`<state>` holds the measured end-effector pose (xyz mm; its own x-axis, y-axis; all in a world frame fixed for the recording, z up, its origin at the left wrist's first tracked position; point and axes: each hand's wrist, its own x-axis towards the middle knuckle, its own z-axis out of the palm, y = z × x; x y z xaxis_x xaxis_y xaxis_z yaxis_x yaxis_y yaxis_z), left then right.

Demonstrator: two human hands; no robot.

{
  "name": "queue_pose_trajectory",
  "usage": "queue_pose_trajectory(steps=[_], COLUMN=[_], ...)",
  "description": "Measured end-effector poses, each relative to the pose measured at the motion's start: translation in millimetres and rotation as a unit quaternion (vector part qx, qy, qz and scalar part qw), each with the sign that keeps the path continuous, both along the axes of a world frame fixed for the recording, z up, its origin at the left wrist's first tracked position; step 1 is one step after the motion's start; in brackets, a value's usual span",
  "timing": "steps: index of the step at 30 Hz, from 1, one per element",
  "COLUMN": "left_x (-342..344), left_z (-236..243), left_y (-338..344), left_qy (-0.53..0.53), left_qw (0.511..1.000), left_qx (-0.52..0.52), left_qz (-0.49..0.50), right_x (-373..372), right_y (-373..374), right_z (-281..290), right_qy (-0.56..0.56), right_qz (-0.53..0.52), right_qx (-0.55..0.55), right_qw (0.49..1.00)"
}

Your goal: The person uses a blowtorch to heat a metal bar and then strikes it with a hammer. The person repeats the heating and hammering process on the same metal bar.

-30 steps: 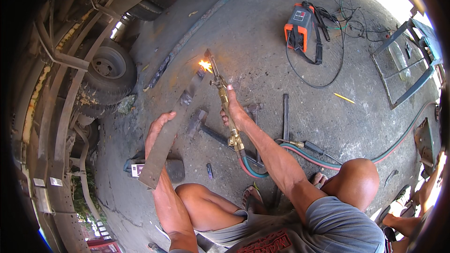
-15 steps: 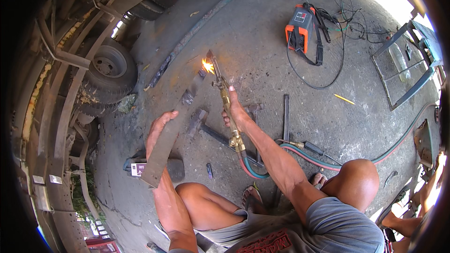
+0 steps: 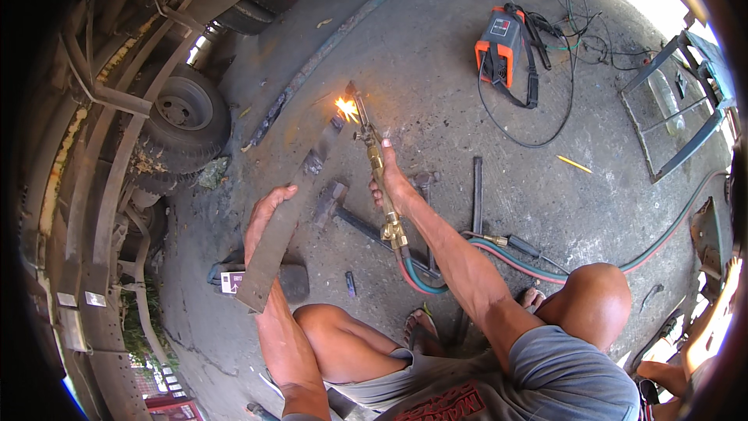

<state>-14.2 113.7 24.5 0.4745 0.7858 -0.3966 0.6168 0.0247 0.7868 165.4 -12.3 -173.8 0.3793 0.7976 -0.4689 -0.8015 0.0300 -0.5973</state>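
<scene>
Student: What does the right hand (image 3: pixel 395 189) hold?

Tutor: A brass torch (image 3: pixel 374 157). Its fingers wrap the barrel firmly, with the thumb laid forward along it. Two hoses (image 3: pixel 411 271), one red and one green, leave the torch's rear end and bend away to the right across the floor (image 3: pixel 436 132).

Student: And the left hand (image 3: pixel 263 214)?

Tutor: It holds a long metal strip (image 3: pixel 279 240), gripping it with the thumb at its edge; the other fingers probably curl beneath, though the strip hides them.

Student: Where does the strip lie?

Tutor: Aslant, its near end above the left forearm, its far end beside the torch's nozzle. A bright orange glow (image 3: pixel 346 109) marks that far end.

Student: Which objects surround the work?

Tutor: A hammer (image 3: pixel 362 228) lies on the floor between strip and torch. A small box (image 3: pixel 231 282) and a dark block (image 3: pixel 294 284) flank the strip's near end. A grey-and-orange machine (image 3: pixel 499 43) stands well apart, upper right; a yellow pencil (image 3: pixel 574 164) lies nearer. At left, a tyre (image 3: pixel 187 109) stands beneath a metal frame (image 3: pixel 100 101).
</scene>
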Motion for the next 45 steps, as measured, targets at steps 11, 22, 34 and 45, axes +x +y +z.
queue_pose_trajectory(steps=[11, 22, 34, 45], left_x=[-2, -5, -4, -4], left_z=[0, -3, -5, -1], left_y=[-1, 10, 11, 8], left_qy=[-0.033, -0.015, -0.057, -0.038], left_qw=[0.999, 0.998, 0.995, 0.996], left_qx=[-0.024, -0.05, -0.07, -0.063], left_qz=[-0.007, 0.026, 0.037, 0.042], right_x=[0, -2, -3, 0], right_y=[4, -1, -4, 0], right_z=[-3, -2, -5, -4], right_qy=[0.002, 0.001, 0.013, 0.009], right_qz=[-0.001, 0.005, 0.012, 0.006], right_qx=[0.004, 0.004, 0.003, 0.001], right_qw=[1.0, 1.0, 1.0, 1.0])
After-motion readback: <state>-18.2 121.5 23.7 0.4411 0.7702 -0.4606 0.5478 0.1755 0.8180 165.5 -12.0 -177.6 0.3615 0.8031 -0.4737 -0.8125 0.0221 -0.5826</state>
